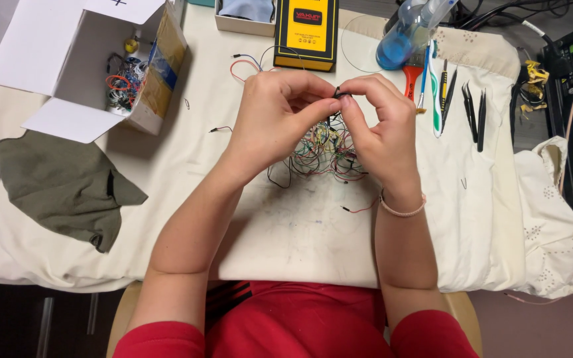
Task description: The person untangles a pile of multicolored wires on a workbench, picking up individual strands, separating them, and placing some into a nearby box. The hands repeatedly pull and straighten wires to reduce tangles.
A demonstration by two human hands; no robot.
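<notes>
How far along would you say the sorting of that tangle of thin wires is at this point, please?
Done: a few single wires lie apart on the cloth, and more sit in the open white box. In hand: the left hand and right hand pinch a small dark piece together. Left: the wire tangle beneath them looks largely knotted.

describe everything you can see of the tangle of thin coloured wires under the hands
The tangle of thin coloured wires is a loose bundle of red, black, green and yellowish insulated strands on the cream cloth-covered table. Loose ends stray outward. Its top rises to the fingertips of the left hand and right hand, which pinch a small dark piece there; the hands hide part.
</notes>
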